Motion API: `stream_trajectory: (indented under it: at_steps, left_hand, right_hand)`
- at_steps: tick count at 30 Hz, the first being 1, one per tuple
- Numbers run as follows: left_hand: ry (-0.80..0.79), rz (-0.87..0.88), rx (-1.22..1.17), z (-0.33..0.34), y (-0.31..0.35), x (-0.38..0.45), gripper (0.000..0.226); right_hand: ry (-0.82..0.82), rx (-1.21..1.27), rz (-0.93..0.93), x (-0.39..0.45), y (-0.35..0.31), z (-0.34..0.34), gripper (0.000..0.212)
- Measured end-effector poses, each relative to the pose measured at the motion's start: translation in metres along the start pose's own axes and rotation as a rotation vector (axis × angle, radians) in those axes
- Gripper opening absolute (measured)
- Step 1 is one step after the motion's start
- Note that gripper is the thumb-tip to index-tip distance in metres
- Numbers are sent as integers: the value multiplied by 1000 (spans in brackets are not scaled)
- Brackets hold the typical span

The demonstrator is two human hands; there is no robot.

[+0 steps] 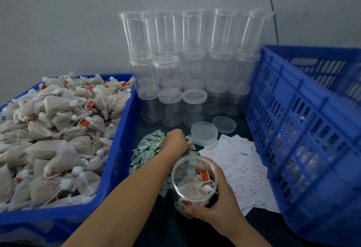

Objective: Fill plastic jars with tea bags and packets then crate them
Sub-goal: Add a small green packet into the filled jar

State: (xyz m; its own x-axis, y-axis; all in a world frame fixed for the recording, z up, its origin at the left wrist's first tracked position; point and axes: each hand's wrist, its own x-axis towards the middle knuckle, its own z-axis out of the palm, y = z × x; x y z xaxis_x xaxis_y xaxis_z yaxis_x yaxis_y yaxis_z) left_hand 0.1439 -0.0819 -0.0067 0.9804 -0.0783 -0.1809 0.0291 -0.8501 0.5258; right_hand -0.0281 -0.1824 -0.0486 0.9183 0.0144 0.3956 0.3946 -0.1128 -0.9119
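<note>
On my right stands the big blue crate (304,129), with slotted walls; through the slots I see some clear jars inside it. On my left is the blue bin (117,149), heaped with tea bags (52,129), white cloth pouches with red tags. At the back, against the grey wall, the empty jars (187,61) are stacked in several rows, most with lids on. Between crate and bin the counter (168,231) is dark. On it lie a pile of small green packets (148,145) and, to the right of it, a spread of white packets with red print (244,166). Two loose lids (204,133) rest just behind these piles.

My right hand (220,203) is curled around the open jar (193,182), with the thumb over its rim. The jar stands near the front, between the two piles, and holds a few tea bags. My left hand (175,139) reaches into the green packets; its fingers bend down into the pile, and I cannot tell whether they hold any.
</note>
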Motion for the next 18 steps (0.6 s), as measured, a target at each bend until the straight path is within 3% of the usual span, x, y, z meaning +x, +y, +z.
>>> stream_trajectory:
  at_steps: [5, 13, 18]
  left_hand:
    - [33, 70, -105, -16, 0, -7, 12]
    - [111, 244, -491, -77, 6, -66, 7]
    - [-18, 362, -565, -97, 0, -125, 11]
  right_hand:
    - [-5, -23, 9, 1, 4, 1, 79]
    - [-11, -23, 85, 2, 10, 1, 87]
    - [-4, -31, 85, 0, 15, 1, 86]
